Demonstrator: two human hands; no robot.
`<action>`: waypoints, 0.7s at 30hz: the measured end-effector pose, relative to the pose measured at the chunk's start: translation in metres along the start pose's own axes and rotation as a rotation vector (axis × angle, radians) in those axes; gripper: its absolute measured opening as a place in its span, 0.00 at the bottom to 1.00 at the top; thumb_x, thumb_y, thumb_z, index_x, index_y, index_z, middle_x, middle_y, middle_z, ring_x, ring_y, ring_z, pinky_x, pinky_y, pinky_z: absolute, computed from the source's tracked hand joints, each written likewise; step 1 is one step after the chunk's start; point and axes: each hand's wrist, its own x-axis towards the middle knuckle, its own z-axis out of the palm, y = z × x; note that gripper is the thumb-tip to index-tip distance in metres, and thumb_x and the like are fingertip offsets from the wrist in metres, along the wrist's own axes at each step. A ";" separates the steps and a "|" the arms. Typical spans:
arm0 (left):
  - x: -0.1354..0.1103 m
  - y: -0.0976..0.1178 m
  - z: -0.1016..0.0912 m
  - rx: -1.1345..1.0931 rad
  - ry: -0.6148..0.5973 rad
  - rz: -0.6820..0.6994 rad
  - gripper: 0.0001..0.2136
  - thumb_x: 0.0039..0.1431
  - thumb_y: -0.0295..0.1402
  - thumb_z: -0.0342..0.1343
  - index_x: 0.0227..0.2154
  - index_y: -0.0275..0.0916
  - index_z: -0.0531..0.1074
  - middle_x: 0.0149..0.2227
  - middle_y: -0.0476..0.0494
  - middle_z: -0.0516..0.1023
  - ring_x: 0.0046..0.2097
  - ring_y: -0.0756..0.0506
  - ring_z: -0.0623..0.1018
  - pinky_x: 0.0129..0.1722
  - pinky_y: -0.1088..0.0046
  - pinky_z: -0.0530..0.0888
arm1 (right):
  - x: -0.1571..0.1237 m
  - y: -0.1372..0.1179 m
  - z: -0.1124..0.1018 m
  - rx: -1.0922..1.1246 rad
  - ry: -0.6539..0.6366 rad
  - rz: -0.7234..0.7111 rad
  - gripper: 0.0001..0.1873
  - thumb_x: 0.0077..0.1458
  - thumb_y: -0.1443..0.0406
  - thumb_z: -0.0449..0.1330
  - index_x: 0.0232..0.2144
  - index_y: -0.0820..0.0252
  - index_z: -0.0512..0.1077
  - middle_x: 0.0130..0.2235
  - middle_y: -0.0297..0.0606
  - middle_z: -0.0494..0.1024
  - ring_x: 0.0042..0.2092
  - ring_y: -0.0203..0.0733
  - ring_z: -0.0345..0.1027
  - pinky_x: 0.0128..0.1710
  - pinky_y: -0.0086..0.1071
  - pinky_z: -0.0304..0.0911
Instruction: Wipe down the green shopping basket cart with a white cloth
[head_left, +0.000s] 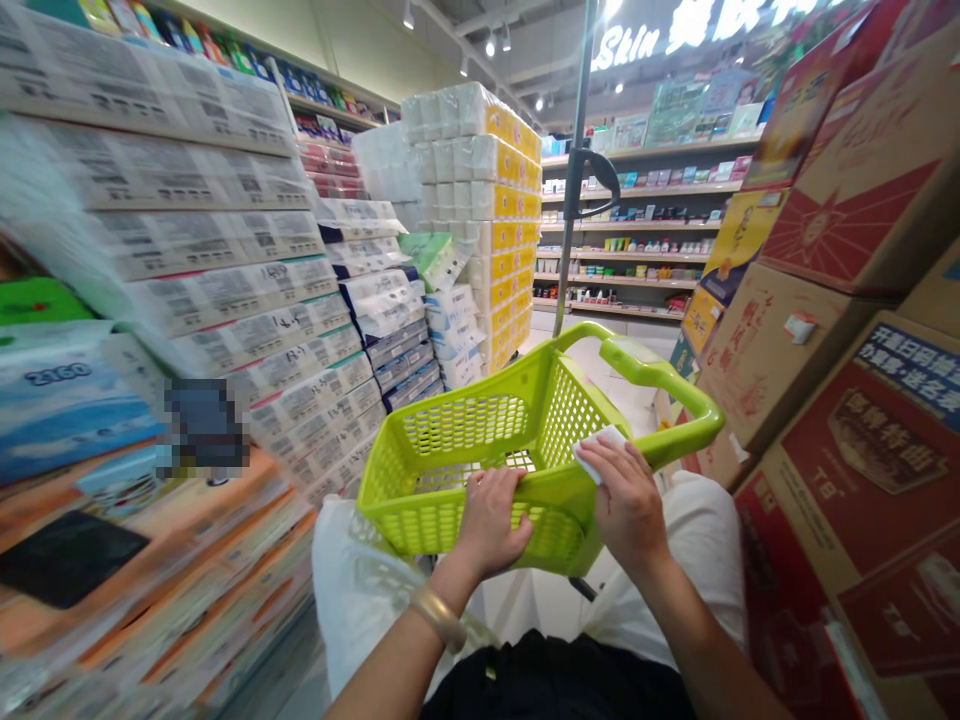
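A lime green plastic shopping basket [450,440] rests tilted on my lap, its inside empty. My left hand [491,520] is closed over the basket's near rim, with a gold bangle on the wrist. My right hand [626,500] presses a small white cloth [600,445] against the basket's right rim, just below the green handle [660,385]. The fingers are bent around the cloth.
Stacked packs of tissue and toilet paper [225,300] wall the left side. Red and brown cardboard cartons [847,350] are piled on the right. A tower of white and yellow paper rolls [487,200], a grey pole [574,170] and shelves [637,230] stand ahead.
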 end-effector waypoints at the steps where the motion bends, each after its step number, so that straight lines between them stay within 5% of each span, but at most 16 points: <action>1: 0.000 0.000 -0.001 -0.004 -0.004 0.004 0.22 0.47 0.30 0.53 0.49 0.42 0.65 0.44 0.42 0.74 0.47 0.40 0.71 0.53 0.59 0.59 | 0.000 0.002 -0.001 0.001 0.011 0.002 0.24 0.54 0.77 0.47 0.45 0.57 0.75 0.47 0.39 0.80 0.53 0.45 0.71 0.62 0.45 0.55; 6: 0.001 -0.004 -0.004 0.000 -0.003 0.011 0.21 0.46 0.31 0.53 0.47 0.41 0.66 0.43 0.43 0.75 0.46 0.40 0.71 0.52 0.59 0.60 | 0.005 0.018 -0.012 -0.038 0.156 0.089 0.23 0.55 0.76 0.47 0.45 0.57 0.75 0.46 0.41 0.80 0.53 0.47 0.71 0.62 0.49 0.54; 14: 0.003 -0.014 -0.014 -0.013 0.006 -0.031 0.17 0.46 0.31 0.52 0.43 0.43 0.67 0.42 0.44 0.76 0.46 0.40 0.72 0.52 0.59 0.61 | -0.002 -0.011 -0.002 0.022 -0.002 -0.041 0.25 0.55 0.78 0.47 0.46 0.55 0.75 0.47 0.37 0.80 0.53 0.43 0.71 0.63 0.43 0.53; 21: 0.004 -0.018 -0.015 -0.009 0.032 -0.032 0.15 0.47 0.31 0.52 0.41 0.42 0.68 0.40 0.45 0.76 0.44 0.41 0.73 0.51 0.60 0.62 | 0.009 -0.001 -0.015 -0.054 0.136 0.075 0.23 0.56 0.77 0.47 0.45 0.57 0.76 0.46 0.40 0.80 0.52 0.46 0.72 0.62 0.46 0.54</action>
